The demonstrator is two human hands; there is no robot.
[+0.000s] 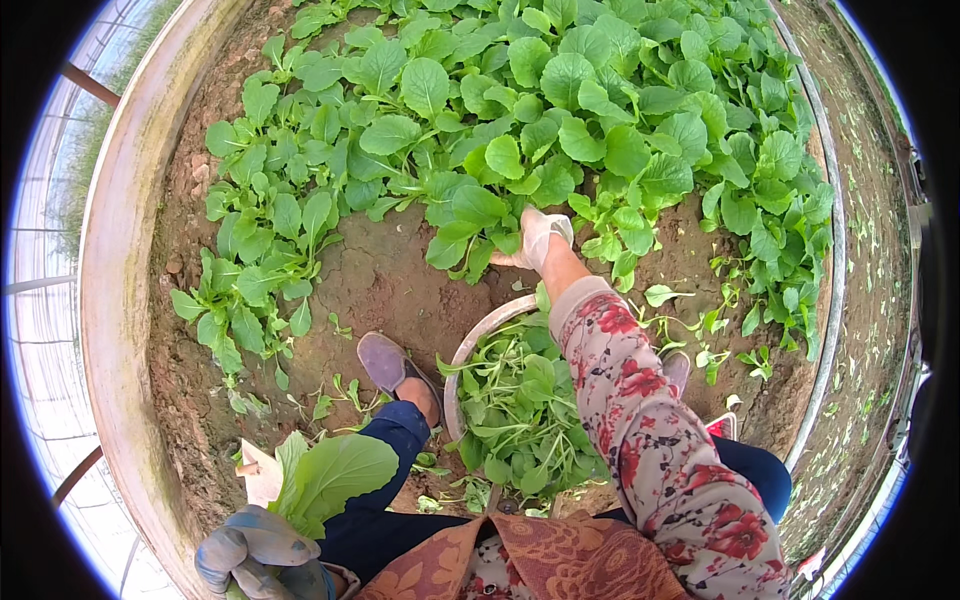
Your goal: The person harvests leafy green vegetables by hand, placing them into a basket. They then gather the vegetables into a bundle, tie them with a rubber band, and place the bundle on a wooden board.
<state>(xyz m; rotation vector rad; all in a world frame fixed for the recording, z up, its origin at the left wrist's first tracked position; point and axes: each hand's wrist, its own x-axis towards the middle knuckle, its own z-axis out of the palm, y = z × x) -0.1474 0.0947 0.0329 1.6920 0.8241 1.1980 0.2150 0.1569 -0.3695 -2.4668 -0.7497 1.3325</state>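
My left hand (259,551), in a grey-blue stained glove, is closed around a bunch of leafy greens (330,476) at the lower left. My right hand (536,236) wears a thin whitish glove and reaches forward to the front edge of the growing leafy greens (469,214). Its fingers lie low by the stems of one clump, partly behind leaves, so their grip cannot be made out. Between my feet stands a round pale-rimmed basin (459,352), heaped with picked leafy greens (525,405). My right forearm covers part of its right side.
A pale concrete border (124,300) bounds the bed on the left; a thin grey edging (832,225) curves along the right. My left shoe (382,364) rests on bare soil (382,270). Loose leaves (664,294) lie right of the basin, near a red-and-white object (722,426).
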